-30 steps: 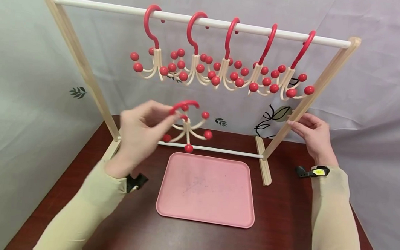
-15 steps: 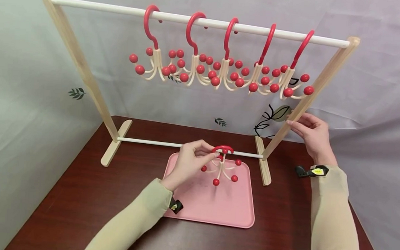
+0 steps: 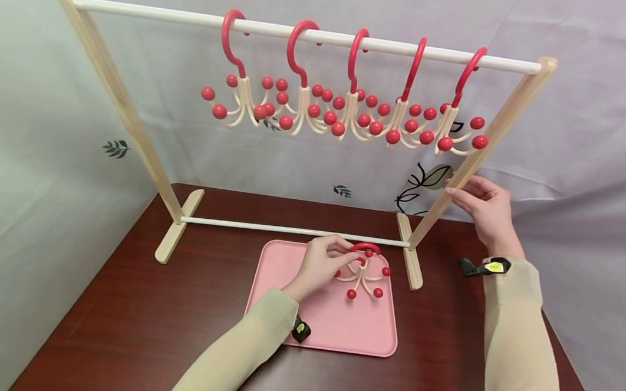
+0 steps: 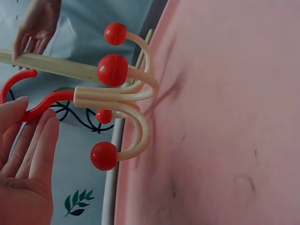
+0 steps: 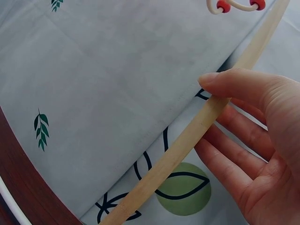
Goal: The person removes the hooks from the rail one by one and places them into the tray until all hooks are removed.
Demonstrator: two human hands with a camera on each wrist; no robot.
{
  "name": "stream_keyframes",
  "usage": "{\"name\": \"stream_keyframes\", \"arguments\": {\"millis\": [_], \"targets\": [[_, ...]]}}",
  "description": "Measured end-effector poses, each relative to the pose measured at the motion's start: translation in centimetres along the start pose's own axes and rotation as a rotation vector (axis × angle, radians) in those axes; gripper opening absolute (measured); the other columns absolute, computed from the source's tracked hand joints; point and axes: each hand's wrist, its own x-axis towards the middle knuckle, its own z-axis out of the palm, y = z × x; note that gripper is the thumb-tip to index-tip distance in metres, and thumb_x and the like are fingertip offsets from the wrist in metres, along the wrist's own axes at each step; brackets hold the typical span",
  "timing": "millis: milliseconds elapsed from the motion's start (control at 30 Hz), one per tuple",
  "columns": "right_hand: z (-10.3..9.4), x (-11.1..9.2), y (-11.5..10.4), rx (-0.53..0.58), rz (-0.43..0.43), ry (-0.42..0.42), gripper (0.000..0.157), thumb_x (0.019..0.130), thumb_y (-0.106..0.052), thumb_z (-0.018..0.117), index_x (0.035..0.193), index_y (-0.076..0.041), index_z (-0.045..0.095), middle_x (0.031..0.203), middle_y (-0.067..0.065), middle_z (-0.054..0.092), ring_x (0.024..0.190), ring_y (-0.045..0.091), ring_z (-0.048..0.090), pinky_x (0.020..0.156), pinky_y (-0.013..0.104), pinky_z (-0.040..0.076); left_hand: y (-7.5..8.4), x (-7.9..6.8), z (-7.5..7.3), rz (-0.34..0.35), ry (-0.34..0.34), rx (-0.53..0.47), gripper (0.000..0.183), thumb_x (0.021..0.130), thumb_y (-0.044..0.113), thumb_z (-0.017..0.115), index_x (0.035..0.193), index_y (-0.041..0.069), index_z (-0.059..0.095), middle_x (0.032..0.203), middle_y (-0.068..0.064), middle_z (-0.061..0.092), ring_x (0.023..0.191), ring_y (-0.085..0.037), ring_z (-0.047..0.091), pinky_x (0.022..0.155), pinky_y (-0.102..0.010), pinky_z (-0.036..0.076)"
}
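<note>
My left hand (image 3: 322, 264) pinches the red hook of a multi-arm hanger (image 3: 362, 275) between thumb and fingers. This hanger has cream curved arms tipped with red balls. It stands upright low over the right half of a pink tray (image 3: 348, 330), and its shadow falls on the tray in the left wrist view. My right hand (image 3: 489, 213) holds the right wooden post (image 5: 164, 161) of a rack, with the thumb across the front and fingers behind. Several hangers of the same kind, one a hanger (image 3: 245, 100) at the left, hang from the rack's white top rod (image 3: 163, 14).
The rack's left post (image 3: 131, 121) and wooden left foot (image 3: 180, 227) stand on the dark red table (image 3: 126, 304). A thin white lower bar (image 3: 248, 224) runs just behind the tray. A pale curtain with leaf prints (image 3: 293, 171) hangs at the back.
My left hand has carried the hanger from in front of the rack's left side, down and rightward, to low over the tray. My right hand has stayed on the post.
</note>
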Motion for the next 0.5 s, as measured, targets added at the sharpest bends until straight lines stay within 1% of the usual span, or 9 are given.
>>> {"name": "stream_keyframes", "arguments": {"millis": [167,333,400,433,500], "targets": [[0.2,0.1,0.0,-0.006,0.005,0.007,0.032,0.086,0.012,0.074,0.116,0.000,0.075,0.102,0.008,0.076,0.092,0.016,0.074,0.081,0.026,0.058,-0.4,0.2,0.6,0.003,-0.010,0.005,0.012,0.086,0.012,0.084,0.095,0.009,0.076,0.089,0.003,0.076,0.080,-0.010,0.073,0.069,-0.026,0.060],[0.2,0.1,-0.1,-0.003,0.012,0.011,0.032,0.086,0.012,0.075,0.115,-0.001,0.075,0.101,0.008,0.077,0.092,0.016,0.074,0.081,0.026,0.058,-0.3,0.3,0.8,-0.007,-0.022,-0.010,0.016,0.086,0.014,0.085,0.099,0.010,0.077,0.093,0.002,0.076,0.083,-0.012,0.073,0.072,-0.026,0.060],[0.1,0.0,-0.1,-0.004,0.013,0.010,0.032,0.087,0.012,0.074,0.116,-0.001,0.075,0.102,0.008,0.076,0.092,0.016,0.074,0.081,0.026,0.058,-0.1,0.3,0.8,0.014,-0.030,-0.041,0.022,0.085,0.013,0.085,0.105,0.009,0.076,0.098,-0.001,0.076,0.087,-0.013,0.073,0.076,-0.028,0.060],[0.1,0.0,-0.1,-0.008,0.015,0.009,0.032,0.087,0.012,0.074,0.116,-0.001,0.075,0.102,0.008,0.076,0.092,0.016,0.074,0.081,0.025,0.058,0.1,0.3,0.7,0.035,-0.030,-0.052,0.026,0.084,0.013,0.086,0.108,0.010,0.076,0.102,-0.001,0.076,0.090,-0.014,0.073,0.079,-0.029,0.060],[0.0,-0.1,-0.2,-0.018,0.017,0.010,0.032,0.087,0.011,0.074,0.116,-0.002,0.075,0.102,0.007,0.076,0.092,0.016,0.074,0.081,0.025,0.058,0.9,0.3,0.4,0.102,-0.021,-0.082,0.034,0.083,0.013,0.087,0.115,0.011,0.075,0.109,-0.001,0.075,0.096,-0.015,0.073,0.085,-0.033,0.059]]}}
